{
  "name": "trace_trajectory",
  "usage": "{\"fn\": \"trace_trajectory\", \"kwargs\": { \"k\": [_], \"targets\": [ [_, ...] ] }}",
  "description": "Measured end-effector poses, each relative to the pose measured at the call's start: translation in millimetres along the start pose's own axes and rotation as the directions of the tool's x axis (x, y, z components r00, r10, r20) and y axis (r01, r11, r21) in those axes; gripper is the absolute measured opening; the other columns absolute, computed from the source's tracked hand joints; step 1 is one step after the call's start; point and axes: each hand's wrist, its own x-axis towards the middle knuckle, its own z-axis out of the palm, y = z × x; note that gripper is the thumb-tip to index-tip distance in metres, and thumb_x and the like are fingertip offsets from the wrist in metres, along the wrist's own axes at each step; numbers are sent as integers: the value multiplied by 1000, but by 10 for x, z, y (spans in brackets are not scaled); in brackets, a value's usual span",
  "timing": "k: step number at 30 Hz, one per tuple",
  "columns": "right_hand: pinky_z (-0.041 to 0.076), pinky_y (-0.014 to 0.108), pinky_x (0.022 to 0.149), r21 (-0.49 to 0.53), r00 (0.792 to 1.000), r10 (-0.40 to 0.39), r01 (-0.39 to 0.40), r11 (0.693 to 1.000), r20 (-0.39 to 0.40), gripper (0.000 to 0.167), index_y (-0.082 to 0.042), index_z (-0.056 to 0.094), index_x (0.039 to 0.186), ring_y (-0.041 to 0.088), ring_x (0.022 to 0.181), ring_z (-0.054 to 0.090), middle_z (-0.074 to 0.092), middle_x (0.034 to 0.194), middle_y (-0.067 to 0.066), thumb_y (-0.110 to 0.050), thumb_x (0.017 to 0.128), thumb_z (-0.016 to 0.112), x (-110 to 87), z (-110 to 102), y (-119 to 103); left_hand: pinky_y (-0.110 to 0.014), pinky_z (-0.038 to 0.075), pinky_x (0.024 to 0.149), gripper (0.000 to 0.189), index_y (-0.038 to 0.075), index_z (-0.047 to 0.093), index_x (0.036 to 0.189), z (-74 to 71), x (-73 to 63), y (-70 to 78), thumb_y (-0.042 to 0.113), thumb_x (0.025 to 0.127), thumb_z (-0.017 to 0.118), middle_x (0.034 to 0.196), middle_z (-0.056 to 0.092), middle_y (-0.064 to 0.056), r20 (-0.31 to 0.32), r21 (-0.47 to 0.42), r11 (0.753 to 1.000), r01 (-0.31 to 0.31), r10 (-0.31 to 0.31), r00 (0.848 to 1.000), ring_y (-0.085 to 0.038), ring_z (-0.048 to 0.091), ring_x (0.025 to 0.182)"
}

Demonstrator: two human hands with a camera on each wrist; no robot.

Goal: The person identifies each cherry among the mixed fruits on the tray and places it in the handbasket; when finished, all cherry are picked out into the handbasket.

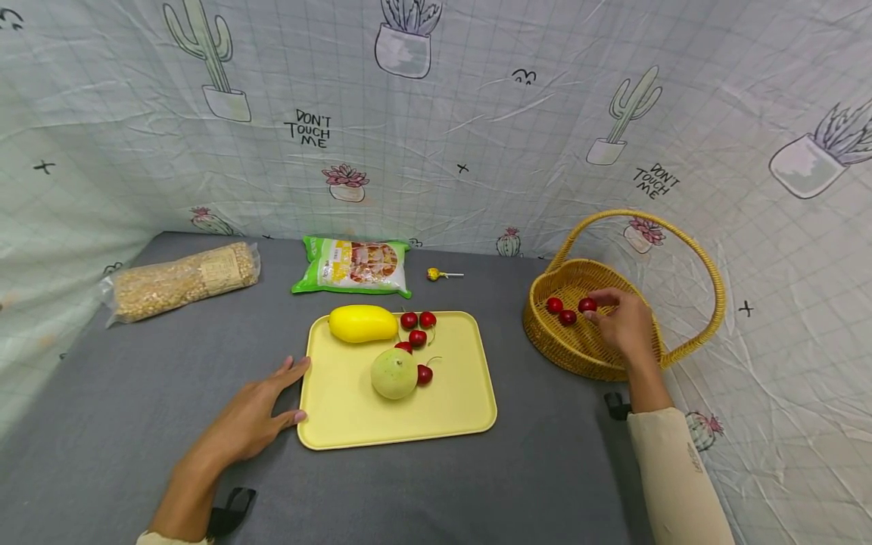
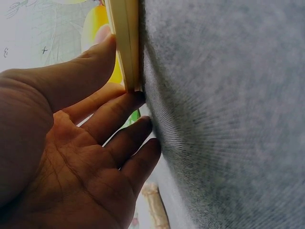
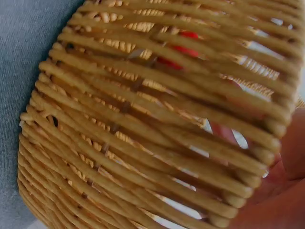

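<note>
My right hand [image 1: 625, 324] reaches over the woven basket [image 1: 557, 342] and pinches a dark red cherry [image 1: 587, 305] between thumb and fingertips. Two more cherries [image 1: 562, 312] lie inside, just left of it. In the right wrist view the wicker wall [image 3: 143, 114] hides most of that hand. Spread along the left edge of a yellow tray [image 1: 450, 424], my left hand [image 1: 253, 415] touches the rim with its fingertips and thumb. On the tray are a yellow mango-shaped fruit [image 1: 363, 324], a round green pear-like fruit [image 1: 394, 374] and several cherries [image 1: 418, 338] with stems.
Behind the tray lie a green-and-white food packet [image 1: 361, 265] and a yellow-wrapped lollipop [image 1: 434, 274]. A clear bag of pale beans or kernels [image 1: 184, 281] rests at the back left. The basket's tall handle [image 1: 715, 280] arches up on the right, close to the patterned curtain [image 1: 783, 250].
</note>
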Motion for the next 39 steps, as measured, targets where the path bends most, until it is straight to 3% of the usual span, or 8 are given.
{"fn": "trace_trajectory", "kwargs": {
  "k": [4,8,19,29,39],
  "targets": [
    [53,59,92,-13,999,-2,3,1000,39,32,-2,77,123,44,100,70,77,121,24,-13,94,82,52,14,58,-73,43,112,85,5,39,165,-2,-2,1,16,93,83,166,34,-33,0,1,1000,0,0,1000,-54,39,151],
    [49,64,101,-26,997,-3,5,1000,77,29,0,77,120,48,117,65,76,121,26,-11,94,82,83,16,103,-73,43,112,86,5,38,165,-4,0,-1,17,93,83,166,34,-34,4,2,1000,3,-3,1000,-55,39,151],
    [53,62,95,-106,976,69,-48,993,208,35,0,75,125,49,116,65,75,122,27,-13,93,80,145,19,199,-72,43,111,86,4,38,165,-16,10,1,16,93,83,166,34,-34,8,2,1000,2,-2,1000,-55,40,150],
    [54,61,94,-167,963,88,-45,985,256,35,-2,75,127,49,118,66,77,123,24,-17,96,79,186,75,270,-72,43,113,84,3,39,164,-10,2,1,14,93,82,165,35,-35,-6,4,1000,-10,10,1000,-55,39,151],
    [52,62,98,-147,959,97,-59,987,266,36,-2,73,130,50,122,64,76,124,24,-16,97,76,171,75,276,-72,42,113,84,4,39,164,-5,2,-1,15,93,82,165,35,-36,-5,3,1000,1,-1,1000,-55,39,150]
  ]
}}
